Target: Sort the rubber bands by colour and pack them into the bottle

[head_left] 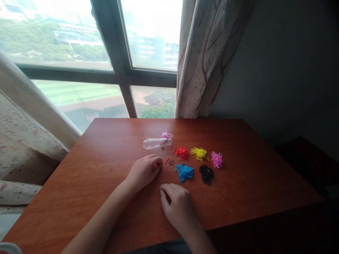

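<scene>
My left hand [144, 173] rests on the table with its fingers curled together, just left of a small red band [166, 160] and a dark band [171, 163]. My right hand [178, 204] lies nearer the table's front edge, thumb and fingertips drawn together. Whatever either hand may hold is hidden or too small to make out. Beyond them are piles of small rubber bands: red [182, 153], yellow [199, 153], pink [217, 159], blue [185, 173] and black [206, 174]. A clear plastic container [156, 143] lies behind, near a pink looped piece [166, 135].
The brown wooden table [246, 169] stands against a window [124, 76]. Patterned curtains [201, 60] hang on both sides of the glass. Part of a pale round rim [10, 246] shows at the bottom left corner.
</scene>
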A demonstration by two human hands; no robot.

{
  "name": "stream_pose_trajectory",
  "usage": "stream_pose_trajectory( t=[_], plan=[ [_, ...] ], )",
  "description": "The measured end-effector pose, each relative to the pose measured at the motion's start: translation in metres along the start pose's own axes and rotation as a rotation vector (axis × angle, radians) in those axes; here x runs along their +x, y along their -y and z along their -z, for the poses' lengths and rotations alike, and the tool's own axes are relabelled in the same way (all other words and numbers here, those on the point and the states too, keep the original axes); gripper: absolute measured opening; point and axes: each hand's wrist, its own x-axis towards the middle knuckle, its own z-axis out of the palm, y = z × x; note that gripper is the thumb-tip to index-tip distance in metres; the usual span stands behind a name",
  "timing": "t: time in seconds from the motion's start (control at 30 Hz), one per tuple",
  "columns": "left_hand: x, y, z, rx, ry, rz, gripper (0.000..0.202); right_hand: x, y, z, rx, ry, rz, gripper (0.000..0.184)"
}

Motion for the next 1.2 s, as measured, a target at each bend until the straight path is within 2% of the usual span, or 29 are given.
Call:
stream_pose_trajectory(
  t=[0.33, 0.53, 0.7, 0.87, 1.03, 1.2],
  plan=[
    [-0.022, 0.001, 0.007, -0.163, 0.013, 0.025, 0.019, 0.001, 0.001, 0.0, -0.022, -0.013, -0.003, 0.018],
    [-0.025, 0.002, 0.002, -0.139, -0.044, 0.089, 0.018, 0.001, 0.001, -0.001, -0.027, -0.058, -0.024, 0.021],
    [-0.024, -0.002, -0.004, -0.029, -0.044, 0.102, 0.015, 0.007, 0.002, -0.003, -0.086, -0.11, -0.156, 0.021],
    [-0.021, -0.005, -0.007, 0.023, -0.041, 0.094, 0.013, 0.022, 0.014, -0.006, -0.298, -0.036, -0.32, 0.029],
    [-0.022, -0.003, -0.008, 0.008, -0.041, 0.104, 0.013, 0.04, 0.024, -0.006, -0.368, 0.047, -0.399, 0.017],
    [-0.022, -0.003, -0.009, 0.008, -0.039, 0.101, 0.012, 0.045, 0.023, -0.006, -0.38, 0.054, -0.417, 0.012]
  ],
)
